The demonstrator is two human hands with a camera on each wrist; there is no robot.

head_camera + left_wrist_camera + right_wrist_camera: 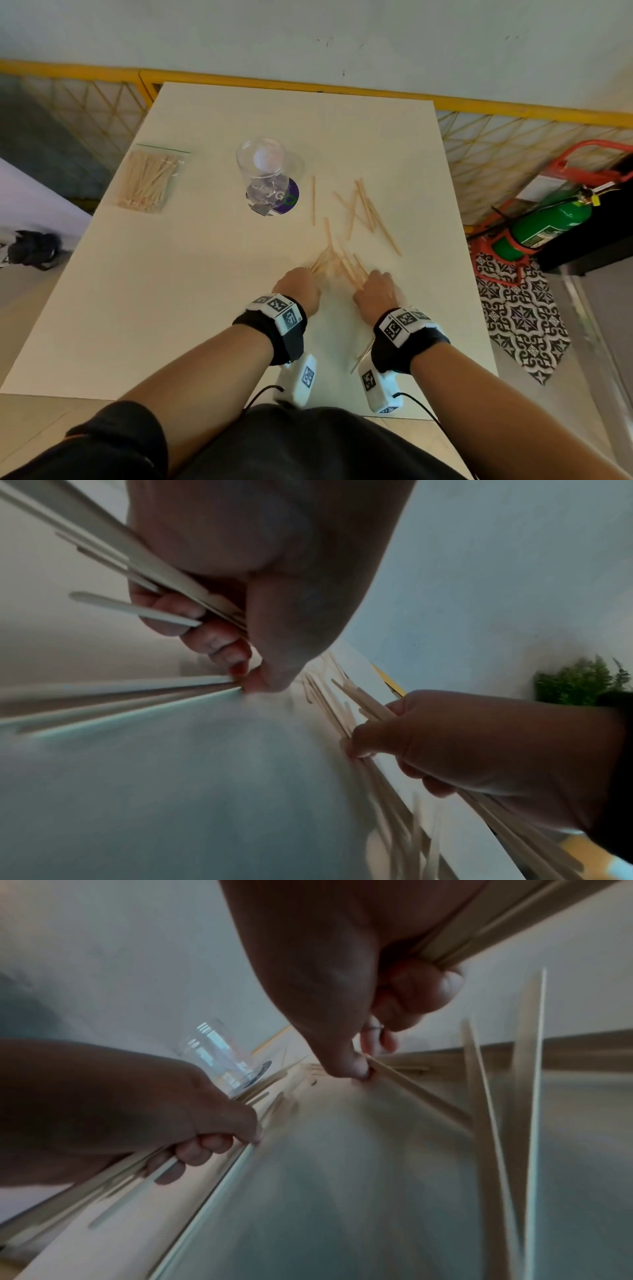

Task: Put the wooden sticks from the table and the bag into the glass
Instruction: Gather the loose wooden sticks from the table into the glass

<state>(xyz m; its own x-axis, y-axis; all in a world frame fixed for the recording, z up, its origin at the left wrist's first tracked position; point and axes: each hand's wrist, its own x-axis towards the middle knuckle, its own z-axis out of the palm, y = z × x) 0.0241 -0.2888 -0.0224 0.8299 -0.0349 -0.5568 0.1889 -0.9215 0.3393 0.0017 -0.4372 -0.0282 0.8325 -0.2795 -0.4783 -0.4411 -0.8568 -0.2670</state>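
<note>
Thin wooden sticks (359,209) lie scattered on the white table (171,308), right of an empty clear glass (265,171) that stands on a purple round sticker. My left hand (301,284) grips a bundle of sticks (164,572) in its curled fingers and pinches another at the table. My right hand (375,291) likewise grips a bundle of sticks (514,926) while thumb and forefinger pinch a stick (411,1088) on the table. Both hands meet at a heap of sticks (339,263). A clear zip bag (147,181) full of sticks lies far left.
A few sticks (361,356) lie under my right wrist near the table's front edge. A yellow lattice fence (513,137) runs behind the table. A green extinguisher (548,222) in a red stand is on the floor to the right.
</note>
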